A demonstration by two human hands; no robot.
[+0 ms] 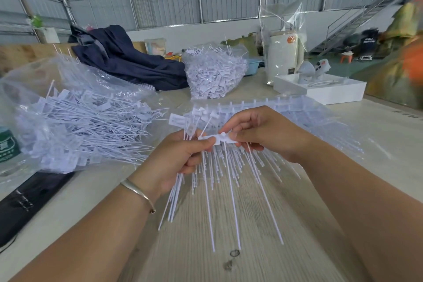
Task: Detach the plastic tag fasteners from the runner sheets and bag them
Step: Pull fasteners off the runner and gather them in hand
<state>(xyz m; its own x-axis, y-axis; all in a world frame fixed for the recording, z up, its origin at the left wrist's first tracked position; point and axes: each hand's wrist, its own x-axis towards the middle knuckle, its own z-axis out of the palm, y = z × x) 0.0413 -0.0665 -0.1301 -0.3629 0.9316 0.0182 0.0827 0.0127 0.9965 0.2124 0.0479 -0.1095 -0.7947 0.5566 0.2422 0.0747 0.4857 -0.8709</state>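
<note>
Here, in the head view, a clear bag (75,119) stuffed with loose fasteners fills the left of the frame, a second heap (215,73) sits upper centre beside a dark jacket (128,59), and a white box (320,89) stands upper right. The left hand (178,162) grips a bundle of detached fasteners (176,194), thumb pressing a tab. The right hand (263,133) pinches the white runner sheet (231,139) at centre, its thin tails fanning down over the wooden table (251,263).
</note>
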